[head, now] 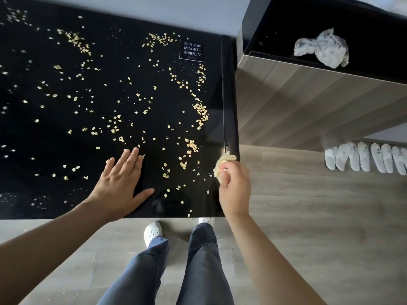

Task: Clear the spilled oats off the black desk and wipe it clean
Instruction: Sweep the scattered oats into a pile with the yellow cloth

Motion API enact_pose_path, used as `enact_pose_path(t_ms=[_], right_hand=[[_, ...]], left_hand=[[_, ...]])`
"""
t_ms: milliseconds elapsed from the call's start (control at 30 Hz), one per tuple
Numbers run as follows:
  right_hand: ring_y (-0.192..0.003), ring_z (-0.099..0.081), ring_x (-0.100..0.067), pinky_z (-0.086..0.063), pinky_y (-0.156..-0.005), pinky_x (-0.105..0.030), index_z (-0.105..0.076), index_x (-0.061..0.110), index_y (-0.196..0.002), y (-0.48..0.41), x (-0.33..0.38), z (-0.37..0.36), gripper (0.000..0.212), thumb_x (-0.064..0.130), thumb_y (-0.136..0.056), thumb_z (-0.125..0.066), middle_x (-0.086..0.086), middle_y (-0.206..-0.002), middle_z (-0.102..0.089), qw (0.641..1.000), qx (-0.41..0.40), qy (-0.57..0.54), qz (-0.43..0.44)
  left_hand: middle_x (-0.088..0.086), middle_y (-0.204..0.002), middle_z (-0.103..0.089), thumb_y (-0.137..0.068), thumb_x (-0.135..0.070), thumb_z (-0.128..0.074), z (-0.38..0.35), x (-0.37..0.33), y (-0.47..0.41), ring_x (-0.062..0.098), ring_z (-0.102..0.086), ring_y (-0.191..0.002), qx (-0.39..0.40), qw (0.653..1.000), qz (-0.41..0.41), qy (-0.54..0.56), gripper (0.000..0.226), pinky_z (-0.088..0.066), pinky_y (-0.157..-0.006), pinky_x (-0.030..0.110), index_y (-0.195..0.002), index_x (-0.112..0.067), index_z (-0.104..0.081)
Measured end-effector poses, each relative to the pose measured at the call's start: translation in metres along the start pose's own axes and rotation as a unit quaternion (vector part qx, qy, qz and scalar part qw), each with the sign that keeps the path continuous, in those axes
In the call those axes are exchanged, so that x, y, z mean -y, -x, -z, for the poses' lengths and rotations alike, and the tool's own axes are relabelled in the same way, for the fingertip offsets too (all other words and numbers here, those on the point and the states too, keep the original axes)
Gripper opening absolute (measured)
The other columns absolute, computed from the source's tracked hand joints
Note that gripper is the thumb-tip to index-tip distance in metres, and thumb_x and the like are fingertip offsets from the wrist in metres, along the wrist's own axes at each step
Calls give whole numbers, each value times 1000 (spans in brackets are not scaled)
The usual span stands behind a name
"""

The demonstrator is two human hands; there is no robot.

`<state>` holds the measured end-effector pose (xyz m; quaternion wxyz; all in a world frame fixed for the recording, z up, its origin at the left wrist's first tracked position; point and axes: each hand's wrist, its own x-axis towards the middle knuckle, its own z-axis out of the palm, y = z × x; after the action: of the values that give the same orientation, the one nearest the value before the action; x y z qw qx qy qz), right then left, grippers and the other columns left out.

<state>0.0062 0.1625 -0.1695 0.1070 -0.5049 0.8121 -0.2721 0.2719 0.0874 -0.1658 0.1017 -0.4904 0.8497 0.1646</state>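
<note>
Although the black desk [44, 133] runs out of the picture at the left and top, the part in view is strewn with oats [200, 112], thickest in small drifts along the right side and thinner toward the front edge. At the far left the flakes smear into pale blurs and cannot be told one from another. Fine specks beside the right edge are too small to tell whether they are crumbs or dust. The left hand [122, 183] lies palm down on the glass near the front, fingers straight and slightly spread, their tips touching a few flakes and holding nothing. The right hand [234, 190] is at the desk's front right corner, seen from the back, its fingers curled in and closed round a clump of oats [222, 165] that bulges out above the knuckles. The fingertips themselves are hidden under the hand, and whether the hand touches the desk cannot be told. A small label [192, 50] with pale characters sits near the far right corner of the desk. Just beside the desk stands a wood-grain cabinet [297, 95] with a dark top, cut off at the right, and a crumpled grey cloth [322, 49] lies on it, well apart from both hands. Beyond it a row of white slippers [363, 158] rests on the wooden floor [308, 216], the last pair cropped by the frame. Below the desk edge, dark trousers [198, 260] and a white shoe [152, 232] show; the other shoe is mostly hidden under the desk.
</note>
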Motion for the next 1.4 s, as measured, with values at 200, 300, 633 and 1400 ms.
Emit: enact_pose_path(t_ms=[200,300,633,1400], right_hand=[[-96,-55,-9,-41,-77,-7,-64,15,-98,15,31,1,12,7,-90,-59,5,-103,-61,988,100,-106,44],[-92,-55,-11,-38,-76,-3,-64,11,-97,31,11,17,11,5,-90,-57,5,-100,-58,995,-22,-98,-21],[-90,-53,-15,-39,-77,-13,-62,13,-92,73,24,-7,12,2,-87,-60,3,-97,-60,997,-19,-54,-42],[-88,-51,-9,-44,-75,-17,-58,19,-94,114,85,-45,22,-1,-84,-62,6,-96,-54,993,-12,-92,-72]], left_hand=[[9,-161,-6,-80,-74,-14,-5,-3,0,25,-4,-148,-11,1000,8,-14,100,-10,-117,49,-151,-4,-21],[11,-161,-6,-79,-75,-14,-7,-5,0,26,-5,-148,-12,1000,5,-20,102,-9,-117,49,-151,-3,-20],[10,-161,-2,-77,-78,-12,-5,-5,0,25,-1,-148,-17,1000,-4,-10,104,-7,-118,47,-152,-4,-16],[-1,-161,-5,-79,-71,-12,3,19,0,17,-4,-148,-12,997,-61,46,92,-5,-118,36,-153,-16,-21]])
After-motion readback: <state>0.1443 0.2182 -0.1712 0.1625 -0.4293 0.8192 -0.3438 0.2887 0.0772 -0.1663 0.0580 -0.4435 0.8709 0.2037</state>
